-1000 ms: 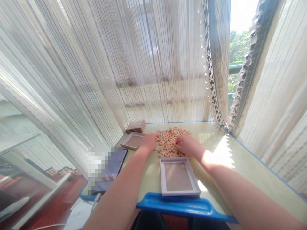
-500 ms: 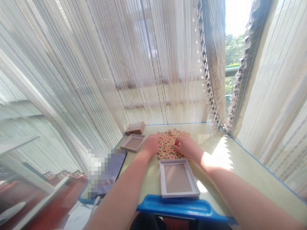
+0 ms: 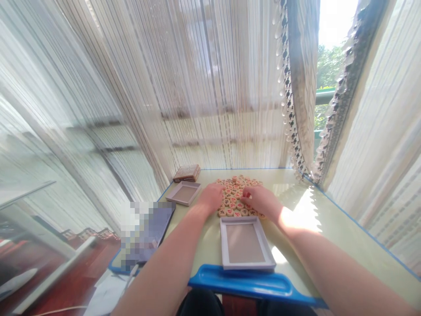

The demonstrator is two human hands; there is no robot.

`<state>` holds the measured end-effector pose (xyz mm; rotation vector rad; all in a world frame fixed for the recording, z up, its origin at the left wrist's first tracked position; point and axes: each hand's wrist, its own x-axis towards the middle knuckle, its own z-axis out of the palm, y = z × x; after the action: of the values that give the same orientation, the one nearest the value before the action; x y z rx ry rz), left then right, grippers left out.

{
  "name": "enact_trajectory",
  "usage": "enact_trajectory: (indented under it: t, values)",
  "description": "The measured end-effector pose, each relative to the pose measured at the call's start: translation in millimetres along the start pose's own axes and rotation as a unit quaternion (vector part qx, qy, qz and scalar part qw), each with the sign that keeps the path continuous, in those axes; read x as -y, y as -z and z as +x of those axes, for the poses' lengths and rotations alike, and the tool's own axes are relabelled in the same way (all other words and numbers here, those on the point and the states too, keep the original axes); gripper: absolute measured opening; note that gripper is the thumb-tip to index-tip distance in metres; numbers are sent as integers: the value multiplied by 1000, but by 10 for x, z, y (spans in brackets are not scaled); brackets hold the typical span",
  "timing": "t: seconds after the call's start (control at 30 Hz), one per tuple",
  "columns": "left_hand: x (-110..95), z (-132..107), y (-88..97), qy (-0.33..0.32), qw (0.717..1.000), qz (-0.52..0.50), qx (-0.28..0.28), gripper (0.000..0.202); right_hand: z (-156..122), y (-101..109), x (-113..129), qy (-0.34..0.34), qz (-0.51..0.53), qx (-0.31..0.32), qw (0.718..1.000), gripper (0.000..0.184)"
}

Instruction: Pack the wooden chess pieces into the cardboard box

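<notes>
A spread of round wooden xiangqi pieces (image 3: 233,198) with red and dark characters lies on the pale table, many close together. At their left edge my left hand (image 3: 211,197) rests low with loosely bent fingers, touching or nearly touching pieces; its fingertips are partly hidden. My right hand (image 3: 259,199) curves over the right side of the spread, thumb and forefinger apart above the pieces. No piece shows plainly in either hand. A shallow white box tray (image 3: 224,245) with a grey-brown bottom lies just in front of the pieces, between my forearms.
Another shallow box tray (image 3: 173,197) lies left of my left hand, with a brown patterned box (image 3: 187,172) behind it. A dark tablet (image 3: 161,228) is at the left edge. The table's blue front rim (image 3: 243,281) is near my legs. Sheer curtains (image 3: 213,87) hang behind.
The view has shifted slightly. My left hand has moved a little inward over the left pieces, covering more of them. My right hand stays at the right side with its fingers a bit more apart.
</notes>
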<state>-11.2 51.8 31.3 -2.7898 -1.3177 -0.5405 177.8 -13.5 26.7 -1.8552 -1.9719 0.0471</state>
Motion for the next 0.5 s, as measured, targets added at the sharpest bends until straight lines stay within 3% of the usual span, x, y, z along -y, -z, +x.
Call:
enact_trajectory:
  t: [0.17, 0.37, 0.5]
  values:
    - [-56, 11, 19, -5, 1000, 10, 9, 34, 29, -72, -14, 55, 5, 17, 998, 19]
    - [-30, 10, 17, -4, 1000, 8, 13, 34, -4, -5, 29, 36, -23, 13, 999, 23]
    - [-10, 15, -3, -4, 1000, 6, 18, 32, -25, 79, -2, -40, -63, 4, 997, 26]
